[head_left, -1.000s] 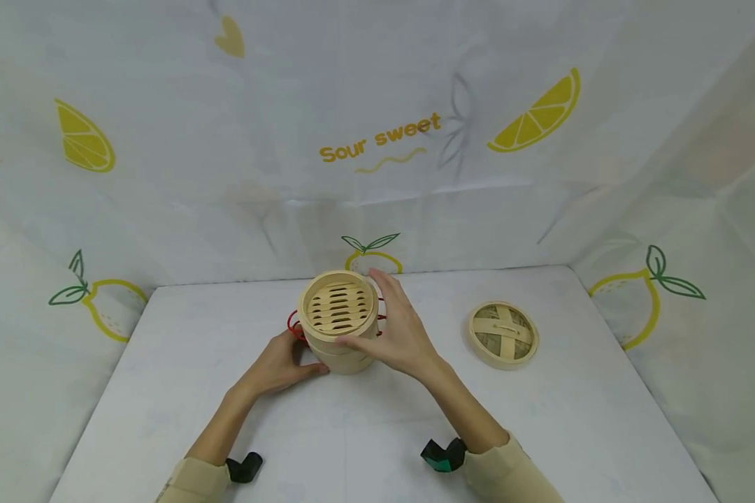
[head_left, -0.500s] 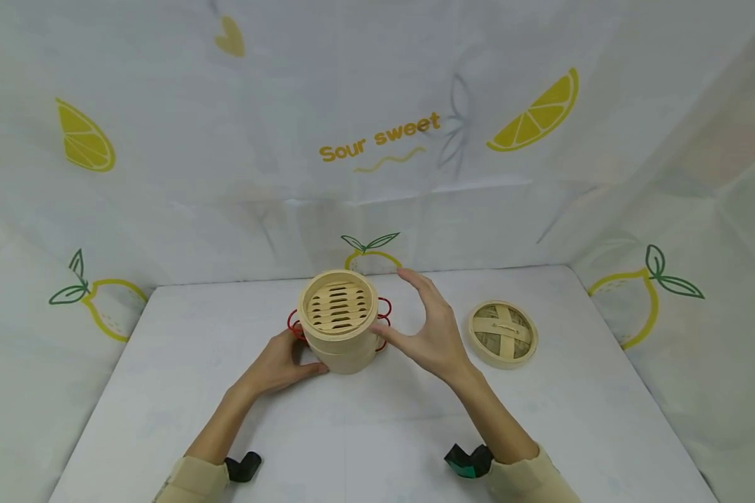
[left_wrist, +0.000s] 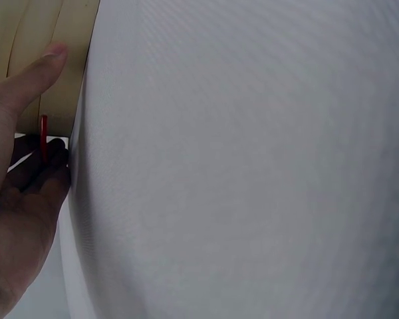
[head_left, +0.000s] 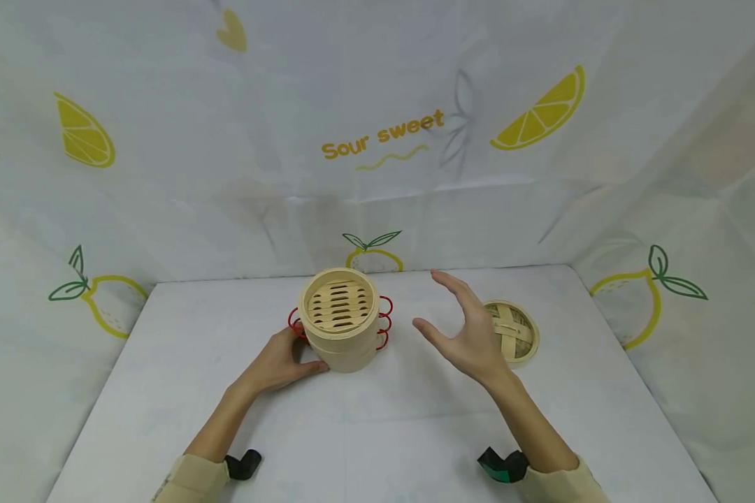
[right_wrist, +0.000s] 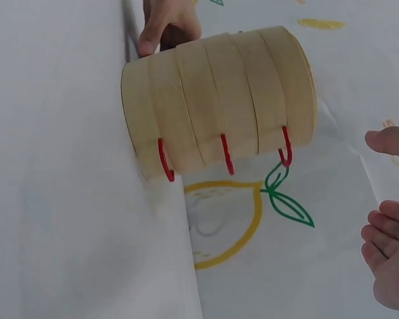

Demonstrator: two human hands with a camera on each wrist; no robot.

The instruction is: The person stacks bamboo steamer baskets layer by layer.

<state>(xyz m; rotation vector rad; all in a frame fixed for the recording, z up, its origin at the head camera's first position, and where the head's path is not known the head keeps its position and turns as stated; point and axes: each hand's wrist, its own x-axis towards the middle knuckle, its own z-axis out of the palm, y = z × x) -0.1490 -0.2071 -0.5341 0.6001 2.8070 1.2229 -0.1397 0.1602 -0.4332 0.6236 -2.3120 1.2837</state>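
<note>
Since a second ago my right hand (head_left: 472, 335) has left the steamer's side and drifted rightward; it now hovers in mid-frame with fingers spread and relaxed, holding nothing, and partly covers the lid behind it. My left hand (head_left: 281, 365) has stayed put, thumb and fingers curled against the lower left wall of the bamboo steamer (head_left: 340, 321).

That steamer stands just left of centre in the head view: a stack of round, pale bamboo tiers, open on top, showing a floor of parallel slats with dark gaps between them. Its walls are smooth bent strips with faint seams between the tiers. Thin red wire loops (head_left: 385, 321) curl out from both sides. In the right wrist view the stack (right_wrist: 219, 109) appears sideways at the upper centre, three red hooks (right_wrist: 224, 154) along its side, with my left thumb (right_wrist: 149, 40) at its base. In the left wrist view my thumb (left_wrist: 28, 78) presses flat on the bamboo wall at the upper left.

A round woven bamboo lid (head_left: 516, 334) with a crossed strap lies flat at the centre right, well apart from the steamer. Everything rests on a matte white table (head_left: 377, 433), backed by crinkled white cloth (head_left: 377, 140) printed with yellow lemons.
</note>
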